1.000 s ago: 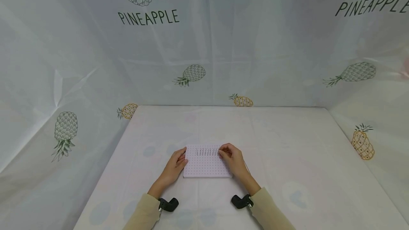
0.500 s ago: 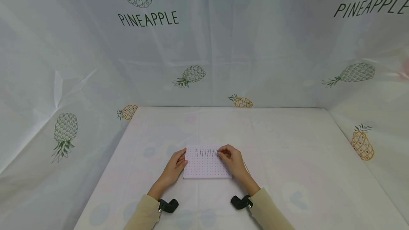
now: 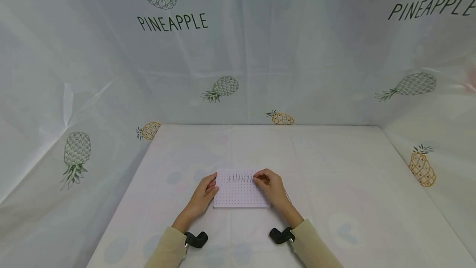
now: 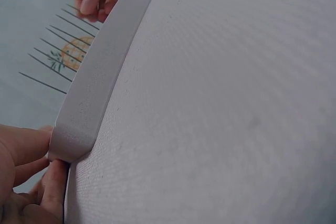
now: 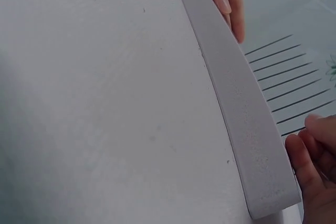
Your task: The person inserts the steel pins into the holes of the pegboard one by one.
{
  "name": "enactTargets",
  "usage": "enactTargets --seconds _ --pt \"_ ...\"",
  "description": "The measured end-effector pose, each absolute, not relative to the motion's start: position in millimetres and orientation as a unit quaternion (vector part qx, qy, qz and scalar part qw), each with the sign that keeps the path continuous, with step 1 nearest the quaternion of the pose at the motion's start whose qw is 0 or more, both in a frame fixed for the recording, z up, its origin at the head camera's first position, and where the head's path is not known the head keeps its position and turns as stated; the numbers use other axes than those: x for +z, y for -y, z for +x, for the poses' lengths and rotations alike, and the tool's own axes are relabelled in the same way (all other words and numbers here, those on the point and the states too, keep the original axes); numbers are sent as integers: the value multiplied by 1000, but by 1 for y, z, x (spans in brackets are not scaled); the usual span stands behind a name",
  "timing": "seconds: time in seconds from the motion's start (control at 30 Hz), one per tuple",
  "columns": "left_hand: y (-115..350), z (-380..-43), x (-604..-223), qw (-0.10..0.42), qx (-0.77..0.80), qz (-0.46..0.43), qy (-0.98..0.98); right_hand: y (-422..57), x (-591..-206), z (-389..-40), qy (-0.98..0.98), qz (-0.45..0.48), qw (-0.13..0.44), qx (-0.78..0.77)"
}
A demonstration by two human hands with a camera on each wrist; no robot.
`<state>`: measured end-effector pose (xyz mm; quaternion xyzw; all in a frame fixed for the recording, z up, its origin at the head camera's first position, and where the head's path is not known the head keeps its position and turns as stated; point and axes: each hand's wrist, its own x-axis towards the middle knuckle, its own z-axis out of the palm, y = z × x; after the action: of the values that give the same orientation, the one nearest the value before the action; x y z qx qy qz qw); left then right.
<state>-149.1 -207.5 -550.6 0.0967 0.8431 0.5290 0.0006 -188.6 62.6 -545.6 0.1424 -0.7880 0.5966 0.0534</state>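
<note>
A white pegboard (image 3: 241,195) with rows of small holes lies on the table in the head view. Several thin dark pins (image 3: 240,177) stand in a row near its far edge; both wrist views show them sticking up from the board. My left hand (image 3: 202,193) grips the board's left edge, its fingers around the corner in the left wrist view. At the right end of the row, my right hand (image 3: 271,185) pinches a thin dark pin (image 5: 294,131) between thumb and fingertips, its lower fingers against the board's edge. The fingertips hide the pin's upper end.
The table (image 3: 334,168) wears a pale cloth with faint spots. A white curtain (image 3: 316,53) printed with pineapples encloses the back and sides. Black wrist cameras (image 3: 281,235) sit at both cuffs, and a thin line runs along the right wrist.
The right fingertips have shifted very slightly to the left at the end of the row. The left hand and the pegboard look the same.
</note>
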Motion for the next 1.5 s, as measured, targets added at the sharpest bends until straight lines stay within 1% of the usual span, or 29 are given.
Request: enactTargets --seconds 0.2,0.37,0.6,0.67,0.77,0.87,1.03,1.27,1.5 --pt "206 -149 -550 4 545 88 -833 -67 -547 -190 779 141 55 609" --pt "202 -147 -546 -8 539 81 -838 -73 -546 -191 771 141 60 618" --pt "193 -135 -511 -2 537 83 -840 -81 -538 -191 774 118 76 618" --pt "192 -134 -506 1 535 85 -841 -83 -537 -190 782 111 80 608" --pt "192 -134 -511 -3 538 82 -839 -86 -537 -189 792 100 83 597" --pt "195 -139 -527 -12 538 78 -839 -88 -537 -188 796 88 82 594" --pt "202 -146 -545 -7 537 81 -840 -94 -538 -188 798 73 79 593" --pt "207 -150 -550 1 547 91 -832 -101 -536 -184 795 75 92 595" --pt "207 -151 -551 8 540 85 -837 -110 -538 -179 799 63 92 591"
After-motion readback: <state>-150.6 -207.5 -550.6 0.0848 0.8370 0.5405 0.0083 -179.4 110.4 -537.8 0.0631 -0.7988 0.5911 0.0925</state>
